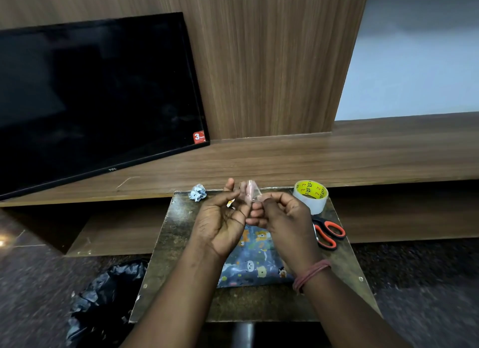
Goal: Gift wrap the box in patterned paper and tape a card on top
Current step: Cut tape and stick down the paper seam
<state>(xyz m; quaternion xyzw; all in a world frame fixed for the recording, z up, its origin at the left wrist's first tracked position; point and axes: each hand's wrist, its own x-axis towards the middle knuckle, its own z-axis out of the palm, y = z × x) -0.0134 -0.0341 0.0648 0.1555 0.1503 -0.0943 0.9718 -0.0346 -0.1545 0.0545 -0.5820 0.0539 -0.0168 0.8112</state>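
The box wrapped in blue animal-patterned paper (255,263) lies flat on a small dark table (178,246), partly under my wrists. Above its far end, my left hand (220,218) and my right hand (282,215) meet and pinch a clear strip of tape (251,191) between their fingertips. The strip stands up crumpled between the two hands. A tape roll (311,195) with a yellow core sits at the table's far right corner. No card can be made out.
Orange-handled scissors (329,233) lie right of the box. A crumpled paper scrap (197,192) sits at the far left corner. A black television (98,98) leans on a wooden shelf (285,158). A black plastic bag (108,296) lies on the floor, left.
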